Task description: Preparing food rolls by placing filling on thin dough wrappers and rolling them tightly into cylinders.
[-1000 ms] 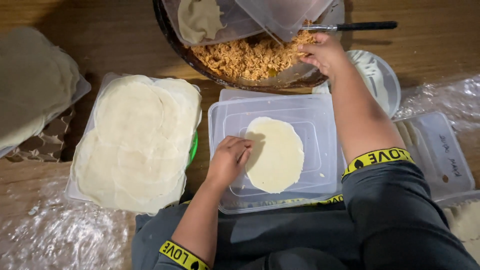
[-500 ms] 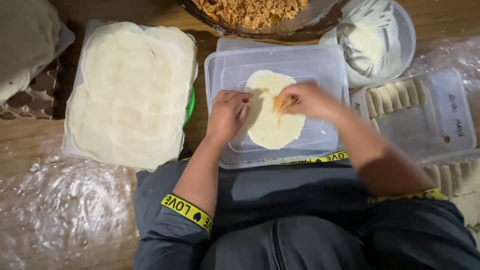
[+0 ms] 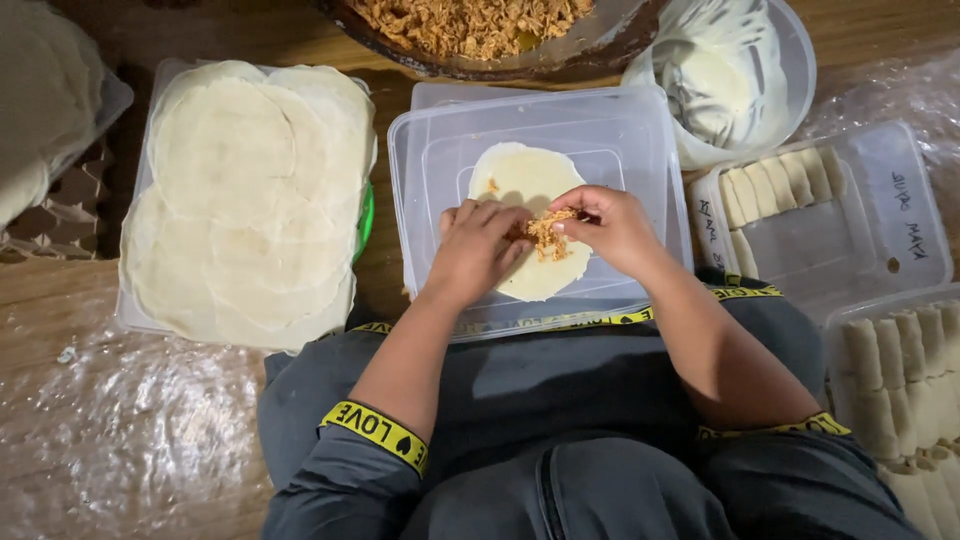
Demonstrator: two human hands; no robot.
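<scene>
Wooden table [image 3: 250, 30] crowded with tubs, food in the making.
Both hands over a round, thin, soft wrapper [image 3: 520, 185] lying flat on an upturned clear plastic lid [image 3: 440, 160]. Left hand [image 3: 480, 250] curled loosely, fingertips on the little heap of crumbly orange filling [image 3: 548, 235]. Right hand [image 3: 610, 228] pinching that heap. Best kept small, in a neat line, away from the edges. Stack of pale wrappers [image 3: 240, 200] to the left.

The bowl of shredded filling [image 3: 470, 25] is cut off by the top edge. The left hand [image 3: 478, 245] and right hand [image 3: 610, 228] cover the middle of the round wrapper [image 3: 530, 180]. The rolled pieces [image 3: 905, 380] run off the right edge.
</scene>
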